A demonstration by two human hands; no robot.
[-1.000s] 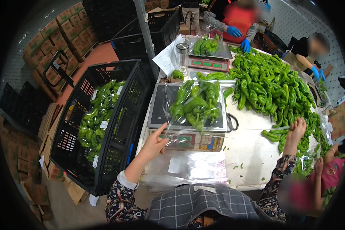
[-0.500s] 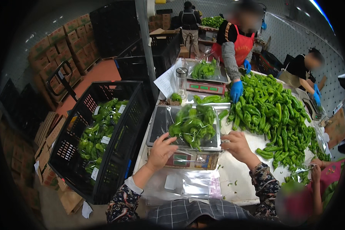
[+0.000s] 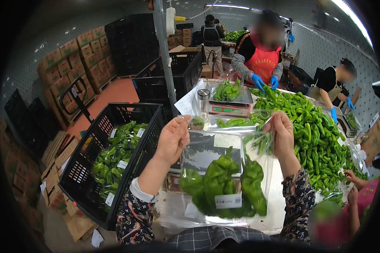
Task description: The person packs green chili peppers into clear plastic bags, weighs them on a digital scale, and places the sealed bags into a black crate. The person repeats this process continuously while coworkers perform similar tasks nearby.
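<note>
A clear plastic bag of green peppers [image 3: 221, 185], with a white label low on it, hangs from both my hands. My left hand [image 3: 173, 139] pinches its top left corner. My right hand [image 3: 282, 137] pinches the top right corner, beside the pepper pile [image 3: 308, 139]. Behind the bag is a steel-topped scale [image 3: 193, 147], partly hidden. Stacked clear bags [image 3: 173, 217] lie at the table's near edge.
A black crate [image 3: 75, 187] of bagged peppers stands at left. Behind are a second scale [image 3: 230, 110], a glass bottle [image 3: 203, 103], paper [image 3: 185, 103] and a metal post [image 3: 169, 76]. Co-workers in blue gloves [image 3: 257, 82] [image 3: 333, 116] stand across; another [image 3: 350, 196] is at right.
The bag has been lifted off the scale and now hangs between my hands, which closed on its top corners and rose. The red-aproned co-worker's hands moved back from the near pile.
</note>
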